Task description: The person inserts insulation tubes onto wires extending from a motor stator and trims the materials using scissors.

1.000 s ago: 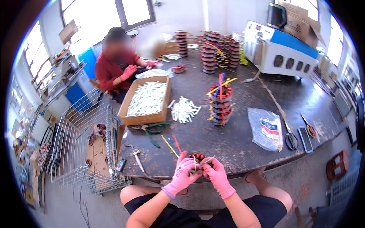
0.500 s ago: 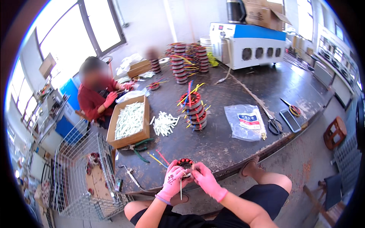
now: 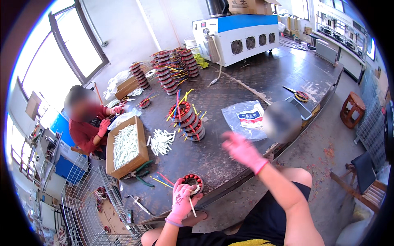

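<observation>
Near the table's front edge, my left hand (image 3: 183, 201), in a pink glove, is closed round a motor stator (image 3: 196, 181) with red windings. Red, yellow and blue wires (image 3: 164, 180) stick out from its left side. A thin white sleeve (image 3: 192, 206) hangs down by the fingers of that hand. My right hand (image 3: 242, 152), also gloved in pink, is apart from the stator, in the air just in front of a clear plastic bag (image 3: 234, 117) with a printed label. Its fingers are stretched out and a little smeared, with nothing visible in them.
An open carton (image 3: 141, 149) of white sleeves stands beside a loose sleeve pile (image 3: 161, 142). Stacked stators (image 3: 189, 123) rise mid-table. Scissors (image 3: 299, 95) and a phone (image 3: 298, 107) lie right. A co-worker (image 3: 88, 127) sits left, behind a wire cart (image 3: 84, 197).
My right hand has left the stator and moved right and forward, toward the plastic bag. My left hand still holds the stator. The whole view has shifted and turned rightward.
</observation>
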`<action>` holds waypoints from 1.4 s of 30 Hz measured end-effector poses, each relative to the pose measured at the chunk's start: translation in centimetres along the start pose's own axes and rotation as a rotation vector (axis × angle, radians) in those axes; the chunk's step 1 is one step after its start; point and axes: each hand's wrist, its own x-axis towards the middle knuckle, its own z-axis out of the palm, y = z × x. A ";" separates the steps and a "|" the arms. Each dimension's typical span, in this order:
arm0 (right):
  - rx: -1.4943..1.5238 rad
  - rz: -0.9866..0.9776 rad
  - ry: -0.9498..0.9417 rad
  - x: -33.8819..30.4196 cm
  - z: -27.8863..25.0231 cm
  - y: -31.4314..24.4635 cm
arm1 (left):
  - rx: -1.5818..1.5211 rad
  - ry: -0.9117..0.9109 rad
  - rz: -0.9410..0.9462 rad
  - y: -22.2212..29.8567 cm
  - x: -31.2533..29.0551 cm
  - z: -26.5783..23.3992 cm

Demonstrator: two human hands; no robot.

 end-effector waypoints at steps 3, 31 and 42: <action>-0.991 -0.136 0.564 3.6 -14.1 11.1 | -0.027 0.016 0.011 0.6 0.8 0.9; 0.747 0.392 -0.768 -13.5 2.3 9.2 | -0.523 0.464 -0.682 4.2 -3.1 -0.4; 0.624 0.561 -1.014 -11.0 7.8 10.1 | -0.907 0.528 -0.864 3.6 -6.1 1.5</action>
